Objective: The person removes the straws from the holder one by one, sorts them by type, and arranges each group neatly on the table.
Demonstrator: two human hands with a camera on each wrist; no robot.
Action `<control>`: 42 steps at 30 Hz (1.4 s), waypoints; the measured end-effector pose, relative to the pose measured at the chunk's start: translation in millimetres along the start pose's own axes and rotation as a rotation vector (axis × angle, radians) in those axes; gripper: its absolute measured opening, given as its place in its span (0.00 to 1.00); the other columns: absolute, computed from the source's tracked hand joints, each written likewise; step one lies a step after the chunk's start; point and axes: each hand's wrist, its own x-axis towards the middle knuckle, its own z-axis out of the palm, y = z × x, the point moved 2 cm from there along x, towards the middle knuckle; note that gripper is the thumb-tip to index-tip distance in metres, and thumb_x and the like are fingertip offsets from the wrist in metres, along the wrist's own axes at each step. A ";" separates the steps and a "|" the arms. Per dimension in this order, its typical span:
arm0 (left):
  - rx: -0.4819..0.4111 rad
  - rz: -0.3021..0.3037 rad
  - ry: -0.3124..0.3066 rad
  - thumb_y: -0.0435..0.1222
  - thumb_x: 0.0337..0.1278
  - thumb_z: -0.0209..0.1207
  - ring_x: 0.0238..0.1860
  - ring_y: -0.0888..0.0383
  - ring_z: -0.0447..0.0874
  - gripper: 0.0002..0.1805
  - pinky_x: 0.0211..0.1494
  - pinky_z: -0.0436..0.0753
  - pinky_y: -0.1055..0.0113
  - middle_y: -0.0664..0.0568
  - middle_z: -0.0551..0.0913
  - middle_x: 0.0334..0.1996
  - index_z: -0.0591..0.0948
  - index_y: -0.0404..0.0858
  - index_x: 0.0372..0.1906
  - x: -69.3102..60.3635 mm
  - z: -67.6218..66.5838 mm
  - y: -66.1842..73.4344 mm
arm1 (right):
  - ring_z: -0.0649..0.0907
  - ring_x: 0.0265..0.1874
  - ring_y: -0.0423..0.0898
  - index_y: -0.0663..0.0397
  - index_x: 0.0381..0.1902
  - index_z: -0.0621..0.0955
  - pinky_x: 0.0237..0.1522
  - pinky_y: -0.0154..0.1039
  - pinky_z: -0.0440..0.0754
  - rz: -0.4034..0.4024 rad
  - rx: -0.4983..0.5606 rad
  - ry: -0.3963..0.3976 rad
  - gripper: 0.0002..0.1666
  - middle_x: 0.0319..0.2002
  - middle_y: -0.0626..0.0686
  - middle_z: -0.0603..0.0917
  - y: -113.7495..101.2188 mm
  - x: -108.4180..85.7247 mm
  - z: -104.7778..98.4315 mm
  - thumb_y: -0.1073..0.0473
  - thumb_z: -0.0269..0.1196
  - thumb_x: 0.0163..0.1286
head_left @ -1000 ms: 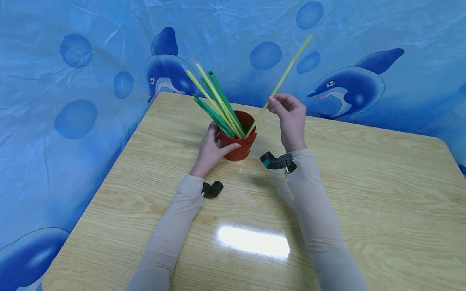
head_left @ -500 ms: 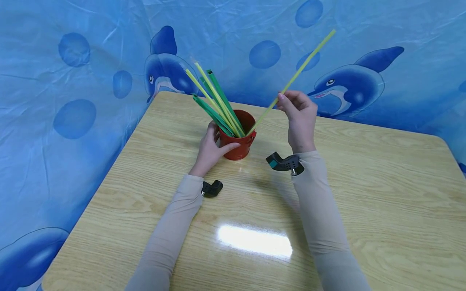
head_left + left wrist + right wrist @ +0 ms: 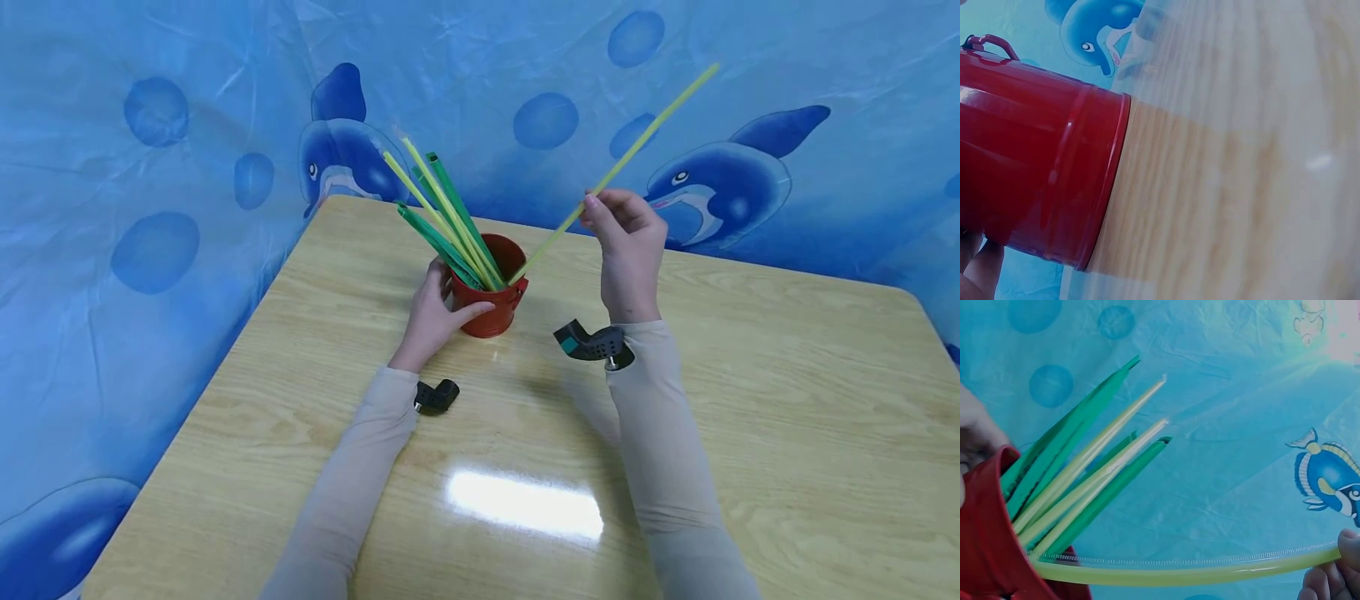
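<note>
A small red bucket (image 3: 486, 323) stands on the table, with my left hand (image 3: 433, 321) gripping its left side, thumb across the front. My right hand (image 3: 632, 243) pinches a long yellow straw (image 3: 663, 117) between thumb and fingers, about midway along. That straw slants up to the right, its lower end at the bucket's rim. In the right wrist view the straw (image 3: 1210, 575) bows slightly and has a clear crimped wrapper along it. Other yellow straws (image 3: 1107, 428) and green strips (image 3: 1072, 431) lean left in the bucket; their lower ends are hidden.
The wood-grain table (image 3: 780, 400) extends right and toward me, with a bright glare patch. A blue dolphin-print sheet (image 3: 465, 75) hangs behind the table and down its left side. A small black camera (image 3: 592, 343) sticks out from the right wrist.
My right hand has moved to the right, tipping the pinched yellow straw further over to the right. My left hand and the bucket have stayed in place.
</note>
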 end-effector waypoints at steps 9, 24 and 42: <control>0.002 0.003 0.002 0.37 0.47 0.71 0.67 0.57 0.62 0.44 0.67 0.66 0.62 0.49 0.67 0.64 0.59 0.40 0.67 1.4 1.3 3.6 | 0.80 0.32 0.47 0.59 0.29 0.83 0.45 0.42 0.79 -0.063 0.038 0.043 0.07 0.30 0.53 0.82 -13.5 0.0 -9.9 0.71 0.60 0.65; -0.023 -0.017 0.007 0.36 0.48 0.70 0.69 0.54 0.59 0.45 0.68 0.64 0.62 0.49 0.63 0.67 0.57 0.41 0.69 -6.2 -3.9 1.2 | 0.78 0.29 0.47 0.63 0.30 0.82 0.41 0.37 0.79 0.022 0.149 0.113 0.06 0.32 0.57 0.80 -20.4 -11.5 -32.5 0.72 0.59 0.65; -0.010 -0.060 -0.038 0.30 0.51 0.66 0.70 0.49 0.57 0.43 0.68 0.63 0.59 0.40 0.62 0.67 0.55 0.32 0.69 -17.1 -3.4 40.3 | 0.82 0.27 0.43 0.58 0.32 0.85 0.35 0.34 0.82 0.417 -0.059 -0.093 0.03 0.29 0.51 0.84 17.9 -36.7 -70.4 0.65 0.65 0.63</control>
